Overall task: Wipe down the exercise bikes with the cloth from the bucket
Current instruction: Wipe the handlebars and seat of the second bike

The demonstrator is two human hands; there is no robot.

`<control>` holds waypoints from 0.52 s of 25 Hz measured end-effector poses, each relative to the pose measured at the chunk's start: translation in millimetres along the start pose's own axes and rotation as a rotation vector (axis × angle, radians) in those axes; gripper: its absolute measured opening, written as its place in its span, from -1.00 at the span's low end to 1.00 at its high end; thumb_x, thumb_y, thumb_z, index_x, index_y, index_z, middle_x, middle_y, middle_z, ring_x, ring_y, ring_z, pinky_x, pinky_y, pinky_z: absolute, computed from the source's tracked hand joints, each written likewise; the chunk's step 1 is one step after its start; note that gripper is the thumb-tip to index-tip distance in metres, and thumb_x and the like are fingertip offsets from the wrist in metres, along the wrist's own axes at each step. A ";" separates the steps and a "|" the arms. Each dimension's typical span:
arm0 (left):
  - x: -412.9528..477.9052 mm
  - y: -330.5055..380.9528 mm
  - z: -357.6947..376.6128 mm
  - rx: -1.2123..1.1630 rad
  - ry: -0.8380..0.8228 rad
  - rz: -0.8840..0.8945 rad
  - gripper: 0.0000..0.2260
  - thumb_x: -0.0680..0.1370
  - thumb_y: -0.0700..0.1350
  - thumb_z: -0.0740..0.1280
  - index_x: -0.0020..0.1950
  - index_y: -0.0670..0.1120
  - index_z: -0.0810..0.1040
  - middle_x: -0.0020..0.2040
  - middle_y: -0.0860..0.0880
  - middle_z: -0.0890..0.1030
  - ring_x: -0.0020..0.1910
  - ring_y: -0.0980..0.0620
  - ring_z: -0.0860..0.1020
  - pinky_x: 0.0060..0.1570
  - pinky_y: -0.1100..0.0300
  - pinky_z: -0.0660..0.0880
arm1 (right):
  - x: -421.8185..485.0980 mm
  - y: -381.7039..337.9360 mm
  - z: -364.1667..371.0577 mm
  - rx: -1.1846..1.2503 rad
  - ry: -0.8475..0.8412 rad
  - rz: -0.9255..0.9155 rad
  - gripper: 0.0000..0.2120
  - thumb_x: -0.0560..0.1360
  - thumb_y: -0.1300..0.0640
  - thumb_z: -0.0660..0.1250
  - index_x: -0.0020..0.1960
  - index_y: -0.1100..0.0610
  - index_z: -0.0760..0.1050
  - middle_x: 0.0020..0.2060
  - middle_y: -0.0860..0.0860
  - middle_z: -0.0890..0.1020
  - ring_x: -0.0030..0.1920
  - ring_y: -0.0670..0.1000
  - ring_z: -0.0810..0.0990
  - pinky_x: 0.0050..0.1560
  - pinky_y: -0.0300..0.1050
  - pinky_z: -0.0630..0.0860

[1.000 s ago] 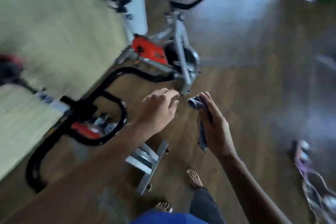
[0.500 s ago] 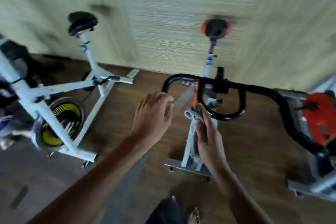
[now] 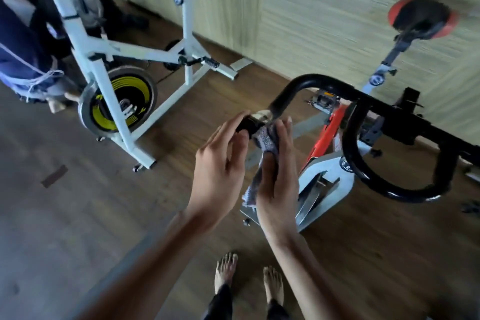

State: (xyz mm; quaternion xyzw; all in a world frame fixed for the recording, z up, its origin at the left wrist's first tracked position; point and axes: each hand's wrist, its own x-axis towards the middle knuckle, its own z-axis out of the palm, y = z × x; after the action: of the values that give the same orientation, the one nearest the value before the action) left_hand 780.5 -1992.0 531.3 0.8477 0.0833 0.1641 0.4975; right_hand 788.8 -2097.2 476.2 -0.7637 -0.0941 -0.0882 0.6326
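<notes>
At handlebar end [image 3: 250,125]: cloth [image 3: 265,138], right hand [image 3: 278,189]

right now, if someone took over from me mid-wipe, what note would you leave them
Hands: the left hand rests straight fingers on the near end of the black handlebar; the right hand grips the grey cloth, pressed against that same end.
Done: the cloth is out and on the red bike; how much is already wiped cannot be told.
Left: the rest of the handlebar, the frame, the saddle, then the white bike. The bucket is not in view.
</notes>
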 end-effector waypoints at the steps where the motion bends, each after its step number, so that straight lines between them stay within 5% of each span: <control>1: -1.0 -0.1 2.7 -0.033 0.034 -0.019 -0.70 0.66 -0.13 0.19 0.39 -0.02 0.51 0.23 0.08 0.64 0.16 0.20 0.60 0.18 0.20 0.52 | 2.7 2.9 2.2 0.020 -0.012 -0.022 -0.52 0.67 0.35 0.05 0.55 0.06 0.16 0.59 0.01 0.15 0.60 -0.02 0.05 0.57 0.01 0.10; 5: -5.5 8.1 11.4 -0.156 0.116 -0.089 -0.71 0.64 -0.21 0.20 0.29 -0.03 0.58 0.14 0.12 0.68 0.16 0.18 0.61 0.20 0.00 0.55 | 17.4 9.9 11.0 0.034 -0.042 -0.212 -0.56 0.71 0.06 -0.04 0.55 0.16 0.14 0.58 0.08 0.13 0.61 0.07 0.01 0.59 0.13 0.05; 8: -6.0 8.2 18.0 -0.169 0.149 -0.118 -0.71 0.64 -0.24 0.20 0.27 -0.02 0.59 0.14 0.10 0.68 0.16 0.10 0.62 0.16 -0.09 0.56 | 30.3 15.6 26.4 0.034 0.039 -0.373 -0.54 0.71 0.03 -0.11 0.50 0.22 0.21 0.50 0.03 0.29 0.58 0.01 0.13 0.52 0.32 0.13; 13: -6.4 2.8 26.4 -0.162 0.221 -0.118 -0.70 0.63 -0.19 0.19 0.30 -0.06 0.58 0.14 0.10 0.68 0.14 0.15 0.62 0.15 0.08 0.57 | 52.8 53.4 40.9 0.022 0.114 -0.547 -0.62 0.71 0.02 -0.11 0.43 0.10 0.26 0.38 0.17 0.36 0.46 0.24 0.30 0.45 0.37 0.22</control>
State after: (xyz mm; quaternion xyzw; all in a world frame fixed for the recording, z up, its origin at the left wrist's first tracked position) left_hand 784.0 -2016.9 520.6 0.7751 0.1739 0.2329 0.5610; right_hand 854.1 -2065.0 431.4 -0.6965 -0.2620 -0.2977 0.5980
